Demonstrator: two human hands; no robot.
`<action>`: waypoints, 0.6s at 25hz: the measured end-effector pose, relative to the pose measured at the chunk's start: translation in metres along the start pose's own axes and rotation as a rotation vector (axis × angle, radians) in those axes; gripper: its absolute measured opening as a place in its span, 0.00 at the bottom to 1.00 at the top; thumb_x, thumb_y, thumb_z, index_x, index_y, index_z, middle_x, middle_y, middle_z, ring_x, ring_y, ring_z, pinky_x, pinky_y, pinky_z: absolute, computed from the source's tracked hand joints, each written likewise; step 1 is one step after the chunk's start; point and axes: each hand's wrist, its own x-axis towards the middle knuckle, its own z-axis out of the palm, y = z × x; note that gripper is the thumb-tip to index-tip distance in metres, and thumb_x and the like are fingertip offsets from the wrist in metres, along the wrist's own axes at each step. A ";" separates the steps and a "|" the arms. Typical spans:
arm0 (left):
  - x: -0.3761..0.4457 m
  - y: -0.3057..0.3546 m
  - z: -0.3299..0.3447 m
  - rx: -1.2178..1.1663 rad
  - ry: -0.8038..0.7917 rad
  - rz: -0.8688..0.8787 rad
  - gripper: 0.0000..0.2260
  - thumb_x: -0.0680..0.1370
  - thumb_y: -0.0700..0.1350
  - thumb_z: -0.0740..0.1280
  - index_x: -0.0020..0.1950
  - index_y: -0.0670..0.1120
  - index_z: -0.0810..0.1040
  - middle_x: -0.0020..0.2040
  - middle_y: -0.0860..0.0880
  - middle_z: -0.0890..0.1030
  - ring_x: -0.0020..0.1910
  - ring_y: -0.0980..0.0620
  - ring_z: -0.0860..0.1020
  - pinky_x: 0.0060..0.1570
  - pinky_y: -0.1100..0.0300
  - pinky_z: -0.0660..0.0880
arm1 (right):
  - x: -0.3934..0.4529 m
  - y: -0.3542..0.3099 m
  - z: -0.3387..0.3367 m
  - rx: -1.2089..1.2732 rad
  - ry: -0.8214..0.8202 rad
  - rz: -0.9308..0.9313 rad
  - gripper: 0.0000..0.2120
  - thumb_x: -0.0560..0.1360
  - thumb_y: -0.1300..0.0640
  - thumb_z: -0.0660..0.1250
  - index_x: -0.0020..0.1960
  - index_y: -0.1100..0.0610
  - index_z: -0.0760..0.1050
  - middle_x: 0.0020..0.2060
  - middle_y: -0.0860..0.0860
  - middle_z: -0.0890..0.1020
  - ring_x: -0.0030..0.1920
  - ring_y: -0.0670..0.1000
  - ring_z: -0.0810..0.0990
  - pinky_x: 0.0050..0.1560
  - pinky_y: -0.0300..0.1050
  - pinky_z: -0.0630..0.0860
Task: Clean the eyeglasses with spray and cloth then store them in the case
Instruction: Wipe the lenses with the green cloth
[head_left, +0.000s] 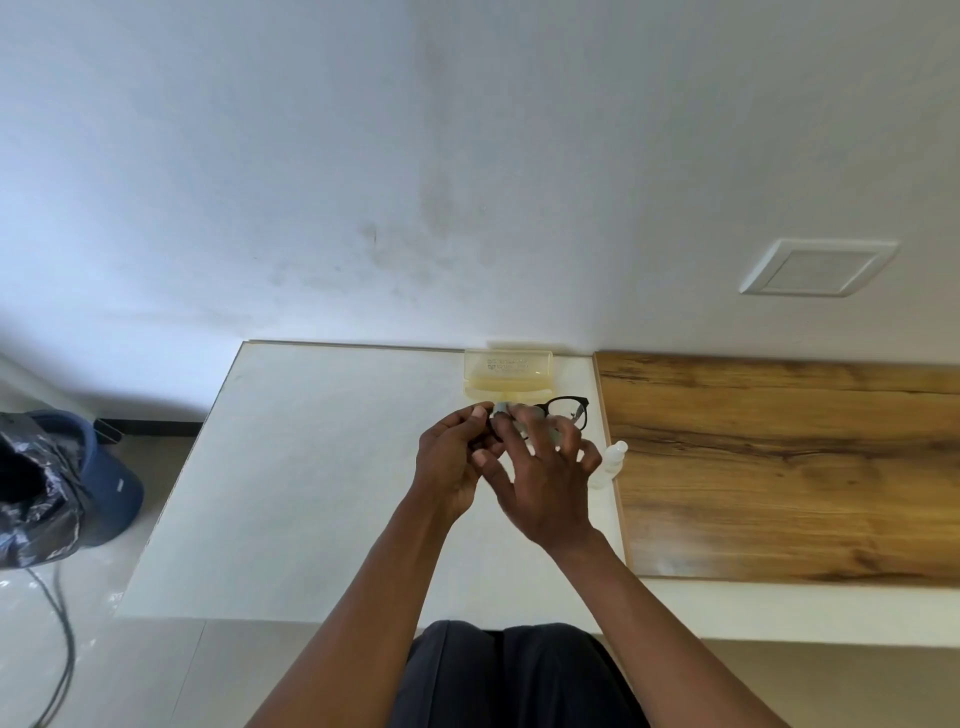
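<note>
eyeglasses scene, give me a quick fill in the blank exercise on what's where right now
1. The eyeglasses have a ____ frame.
2. The open case stands on the white table against the ____.
3. The spray bottle lies next to the ____ hand.
4. The left hand holds the eyeglasses while the other hand rubs a lens with the ____.

Missing words: black; wall; right; cloth

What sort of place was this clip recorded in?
Probably a plain indoor room, home or office I cannot tell: a white table pushed against a painted wall, a bin lined with a bag on a tiled floor, and a wall plate.
</note>
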 end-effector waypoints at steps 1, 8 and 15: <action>0.000 0.000 0.000 -0.003 0.009 0.000 0.07 0.78 0.37 0.63 0.47 0.38 0.81 0.38 0.43 0.82 0.37 0.48 0.80 0.38 0.59 0.81 | -0.004 -0.001 0.001 -0.012 0.002 -0.032 0.26 0.76 0.37 0.46 0.60 0.48 0.75 0.60 0.47 0.78 0.60 0.54 0.65 0.51 0.55 0.70; 0.000 -0.001 -0.006 0.021 0.021 0.006 0.08 0.78 0.37 0.62 0.47 0.39 0.80 0.34 0.45 0.79 0.33 0.50 0.78 0.36 0.60 0.81 | -0.020 0.012 -0.001 -0.085 0.061 -0.047 0.26 0.77 0.38 0.46 0.57 0.49 0.77 0.57 0.46 0.80 0.57 0.53 0.67 0.50 0.52 0.60; -0.003 0.000 -0.005 0.033 -0.008 0.015 0.08 0.79 0.37 0.61 0.49 0.38 0.80 0.33 0.44 0.79 0.32 0.49 0.78 0.32 0.61 0.78 | -0.005 0.005 -0.003 -0.025 0.054 0.050 0.29 0.77 0.37 0.44 0.58 0.51 0.76 0.58 0.49 0.80 0.58 0.54 0.66 0.50 0.55 0.70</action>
